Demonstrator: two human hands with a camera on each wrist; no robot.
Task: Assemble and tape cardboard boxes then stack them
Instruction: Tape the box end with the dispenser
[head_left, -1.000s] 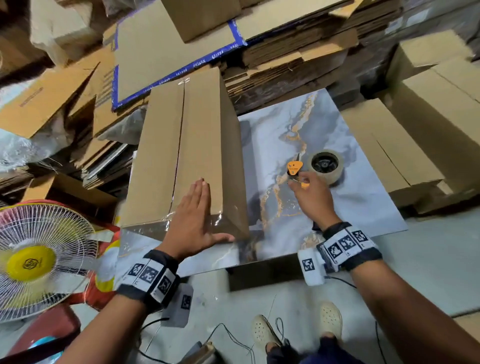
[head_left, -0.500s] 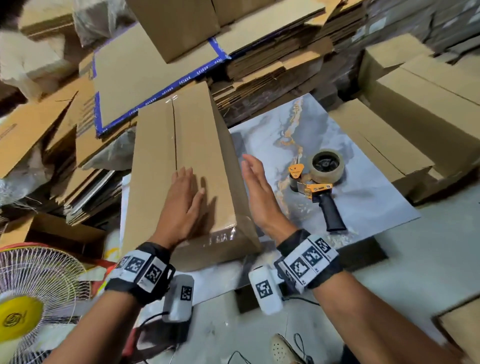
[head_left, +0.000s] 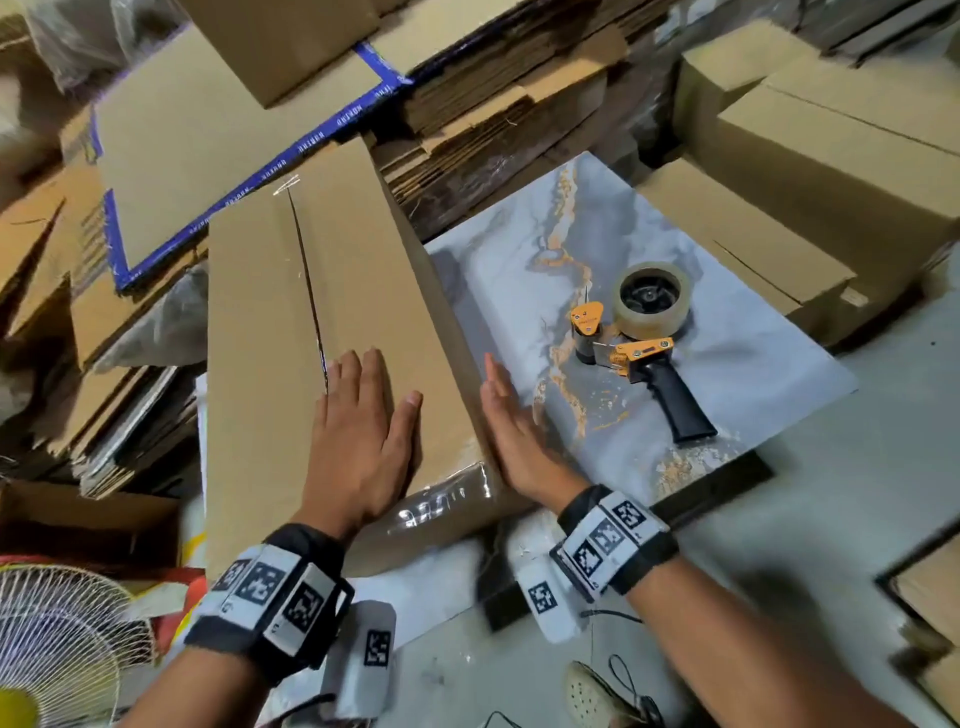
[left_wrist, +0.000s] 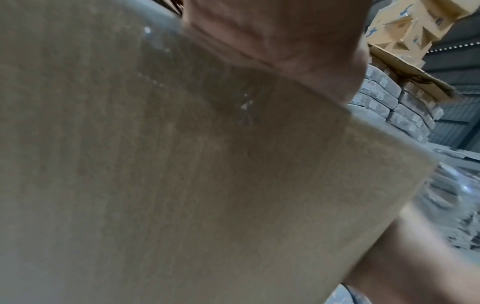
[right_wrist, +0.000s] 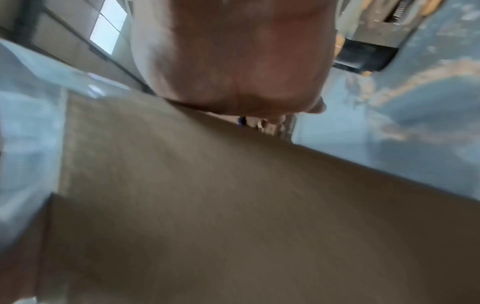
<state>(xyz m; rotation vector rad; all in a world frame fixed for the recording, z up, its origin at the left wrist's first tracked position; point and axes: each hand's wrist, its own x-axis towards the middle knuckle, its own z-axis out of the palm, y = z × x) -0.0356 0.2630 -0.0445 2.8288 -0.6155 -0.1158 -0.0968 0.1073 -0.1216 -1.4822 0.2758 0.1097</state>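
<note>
A long brown cardboard box (head_left: 270, 332) lies on the marble-patterned table (head_left: 737, 374), its top seam taped and clear tape wrapped over its near end. My left hand (head_left: 363, 421) lies flat on the box's top near that end, fingers straight. My right hand (head_left: 511, 415) presses flat against the box's right side wall, fingers straight. In the left wrist view the box's top (left_wrist: 182, 185) fills the frame under my palm (left_wrist: 272, 30). The right wrist view shows the side wall (right_wrist: 233, 205) below my palm (right_wrist: 233, 61). An orange and black tape dispenser (head_left: 644, 343) lies on the table to the right, untouched.
Stacks of flattened cardboard (head_left: 493, 104) crowd the back and left. Assembled boxes (head_left: 831, 156) are piled at the right of the table. A white fan (head_left: 57, 639) stands at the lower left. Grey floor (head_left: 831, 519) lies at the lower right.
My right hand let go of the tape dispenser, left it on the table and moved left to the box's side. My left hand stayed flat on the box top.
</note>
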